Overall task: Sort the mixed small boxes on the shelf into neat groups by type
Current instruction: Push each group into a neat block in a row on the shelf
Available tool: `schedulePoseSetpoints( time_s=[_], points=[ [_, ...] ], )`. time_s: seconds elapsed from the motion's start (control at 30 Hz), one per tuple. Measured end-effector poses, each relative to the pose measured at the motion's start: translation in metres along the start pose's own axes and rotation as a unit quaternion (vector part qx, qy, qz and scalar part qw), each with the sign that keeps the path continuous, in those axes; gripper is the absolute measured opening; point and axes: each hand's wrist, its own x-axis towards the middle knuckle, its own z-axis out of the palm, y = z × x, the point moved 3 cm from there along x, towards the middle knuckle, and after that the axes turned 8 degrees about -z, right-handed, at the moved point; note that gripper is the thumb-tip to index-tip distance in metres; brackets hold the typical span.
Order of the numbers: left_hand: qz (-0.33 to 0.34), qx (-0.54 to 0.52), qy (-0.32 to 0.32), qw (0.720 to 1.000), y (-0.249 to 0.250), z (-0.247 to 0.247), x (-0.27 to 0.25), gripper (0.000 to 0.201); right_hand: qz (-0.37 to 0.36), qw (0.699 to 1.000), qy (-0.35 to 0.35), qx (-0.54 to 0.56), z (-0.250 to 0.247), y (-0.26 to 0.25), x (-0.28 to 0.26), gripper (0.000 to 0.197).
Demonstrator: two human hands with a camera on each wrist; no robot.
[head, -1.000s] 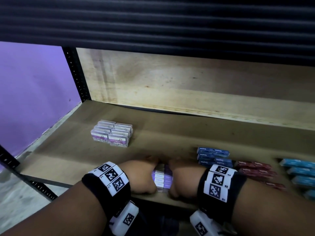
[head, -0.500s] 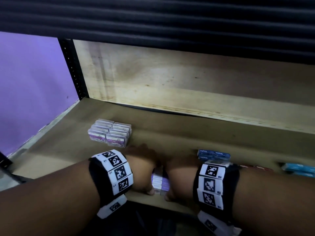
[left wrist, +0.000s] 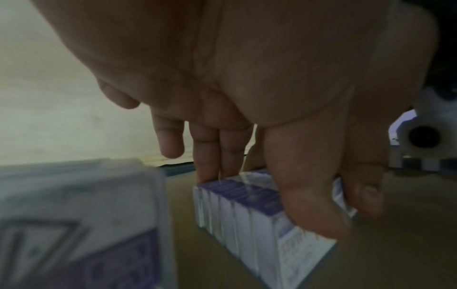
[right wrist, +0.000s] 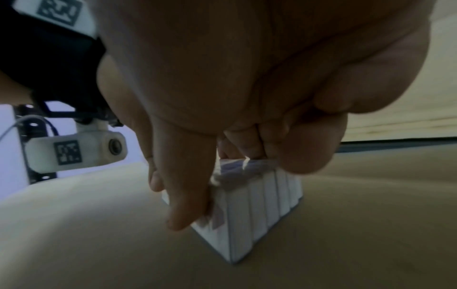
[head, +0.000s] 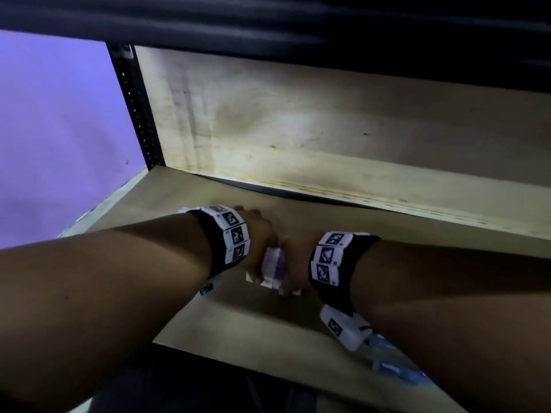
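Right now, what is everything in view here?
shelf: one, tan wood, below
row of boxes: one, white and purple, on the shelf
second bundle: one, white and purple, blurred, left of the row
blue boxes: count unclear, blue, front right
back panel: one, pale plywood, behind
post: one, black, back left
wall: one, purple, left
wrist bands: two, black with white markers
left hand: grips the row
right hand: grips the row

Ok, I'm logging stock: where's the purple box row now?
Head view, centre: purple box row on the shelf, gripped between left hand and right hand, right of another stack.
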Motion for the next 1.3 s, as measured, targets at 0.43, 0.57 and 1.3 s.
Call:
schedulePoseSetpoints(
  time_s=[0.43,0.57,1.3],
  points=[
    [-0.024,0.069,-0.027,0.997,-0.019,-0.002,0.033,0.086,-0.070,0.988,-0.009,-0.134,-0.017,0.005,0.043,0.046],
    [-0.027,0.057,0.002,0.998,-0.019,0.003,0.031,0.079,-0.031,0.995,-0.022,-0.094,-0.019,-0.001,0.032,0.053],
    [0.083,-0.371,0.096,0.920,0.132,-0.022,-0.024,0.047,0.130,0.976,0.167,0.060,-0.024,0.128,-0.219,0.031]
  ],
)
